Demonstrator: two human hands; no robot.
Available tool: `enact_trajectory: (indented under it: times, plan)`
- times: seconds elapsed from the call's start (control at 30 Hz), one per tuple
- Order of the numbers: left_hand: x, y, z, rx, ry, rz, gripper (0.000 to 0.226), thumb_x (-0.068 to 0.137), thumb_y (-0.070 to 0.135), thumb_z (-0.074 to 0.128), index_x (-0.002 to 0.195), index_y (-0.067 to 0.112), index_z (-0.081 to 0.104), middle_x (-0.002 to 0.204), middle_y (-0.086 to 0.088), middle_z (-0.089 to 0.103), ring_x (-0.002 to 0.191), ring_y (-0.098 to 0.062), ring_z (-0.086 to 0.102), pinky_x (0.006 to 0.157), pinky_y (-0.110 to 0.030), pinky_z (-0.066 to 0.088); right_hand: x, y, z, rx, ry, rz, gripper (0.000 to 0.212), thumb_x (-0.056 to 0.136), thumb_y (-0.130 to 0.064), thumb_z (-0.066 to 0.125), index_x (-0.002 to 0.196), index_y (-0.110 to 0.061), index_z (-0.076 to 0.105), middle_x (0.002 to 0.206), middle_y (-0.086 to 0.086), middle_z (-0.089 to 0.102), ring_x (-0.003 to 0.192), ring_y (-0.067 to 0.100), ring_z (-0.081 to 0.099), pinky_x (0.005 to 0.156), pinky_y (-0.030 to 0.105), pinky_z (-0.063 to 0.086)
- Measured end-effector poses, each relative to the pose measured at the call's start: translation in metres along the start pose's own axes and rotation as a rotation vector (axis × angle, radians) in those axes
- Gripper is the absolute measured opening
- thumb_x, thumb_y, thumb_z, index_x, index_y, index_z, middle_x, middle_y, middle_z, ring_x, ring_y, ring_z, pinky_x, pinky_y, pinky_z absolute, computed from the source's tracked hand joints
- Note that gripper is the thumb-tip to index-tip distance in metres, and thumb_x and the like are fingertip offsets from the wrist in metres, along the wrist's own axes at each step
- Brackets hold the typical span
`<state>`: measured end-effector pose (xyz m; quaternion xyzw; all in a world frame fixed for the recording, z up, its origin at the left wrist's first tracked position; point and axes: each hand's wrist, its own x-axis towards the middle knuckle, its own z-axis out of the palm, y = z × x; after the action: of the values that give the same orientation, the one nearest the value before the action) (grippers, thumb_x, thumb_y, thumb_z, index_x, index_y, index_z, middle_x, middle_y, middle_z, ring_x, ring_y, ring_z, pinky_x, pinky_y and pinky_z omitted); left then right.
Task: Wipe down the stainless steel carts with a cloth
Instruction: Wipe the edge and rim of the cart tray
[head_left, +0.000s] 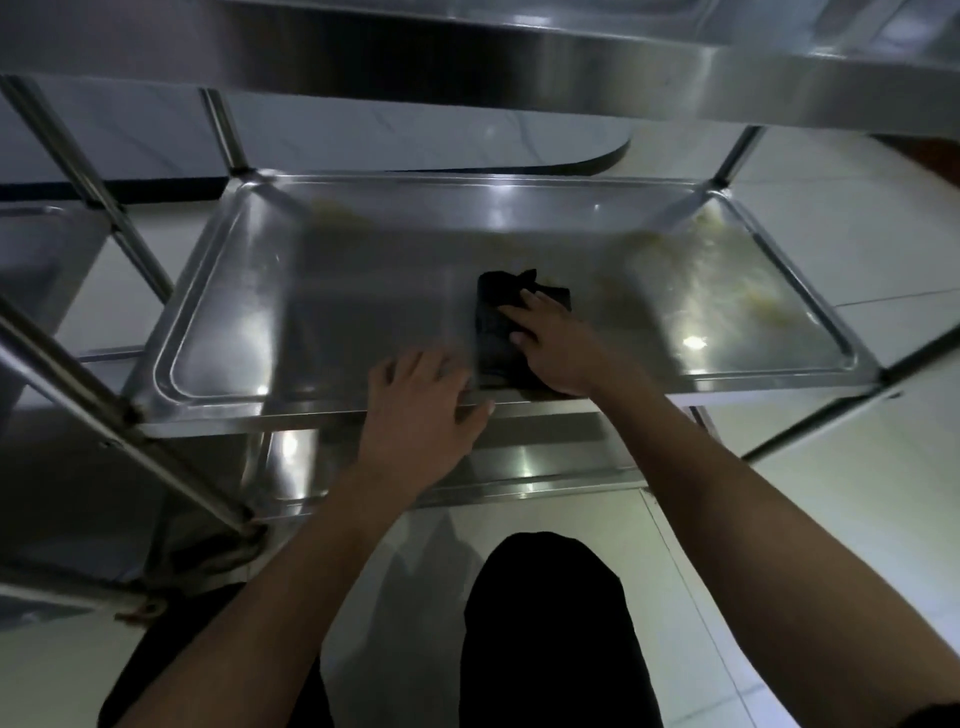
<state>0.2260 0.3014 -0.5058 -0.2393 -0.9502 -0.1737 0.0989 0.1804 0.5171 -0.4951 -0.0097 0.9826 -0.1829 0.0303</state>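
Steel shelf (363, 291) at frame centre kept yellow smears upper right; right hand (558, 345) pressed cloth (496, 317) flat-fingered, left hand (421, 402) lay open on the rim.

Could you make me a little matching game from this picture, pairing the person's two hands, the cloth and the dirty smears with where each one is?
Things:
1. left hand
2. right hand
3. black cloth
4. yellowish smears

Places:
A. right part of the middle shelf
B. pressed flat on the cloth
C. on the shelf's near rim
D. under a hand, mid-shelf

Pairs: 1-C, 2-B, 3-D, 4-A
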Motion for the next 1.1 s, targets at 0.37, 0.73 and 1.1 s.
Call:
enact_trajectory:
  times: [0.37, 0.73, 1.1]
  plan:
    - [-0.008, 0.016, 0.025, 0.037, 0.090, 0.033, 0.010, 0.092, 0.027, 0.068, 0.100, 0.022, 0.069, 0.100, 0.002, 0.062, 0.098, -0.026, 0.056, 0.084, -0.044, 0.043, -0.052, -0.003, -0.001, 0.054, 0.135, 0.034, 0.042, 0.106, -0.035, 0.041, 0.145, -0.021, 0.051, 0.162, 0.008, 0.027, 0.152, 0.021, 0.017, 0.120, 0.035, 0.020]
    - [-0.013, 0.010, 0.025, 0.075, 0.120, 0.021, 0.022, 0.086, 0.033, 0.072, 0.100, 0.017, 0.072, 0.099, -0.003, 0.062, 0.097, -0.029, 0.057, 0.083, -0.046, 0.044, -0.044, -0.011, 0.003, -0.048, 0.011, 0.043, 0.052, 0.105, -0.045, 0.028, 0.154, -0.026, 0.033, 0.165, 0.011, 0.015, 0.153, 0.030, 0.008, 0.122, 0.046, 0.014]
    - [0.001, 0.046, 0.017, 0.134, 0.044, -0.060, 0.029, 0.096, 0.044, 0.053, 0.099, 0.019, 0.068, 0.098, -0.004, 0.063, 0.095, -0.029, 0.057, 0.086, -0.044, 0.044, -0.052, 0.031, -0.006, -0.075, 0.065, -0.011, 0.053, 0.104, -0.036, 0.032, 0.156, -0.025, 0.028, 0.166, 0.005, 0.015, 0.153, 0.021, 0.008, 0.121, 0.044, 0.009]
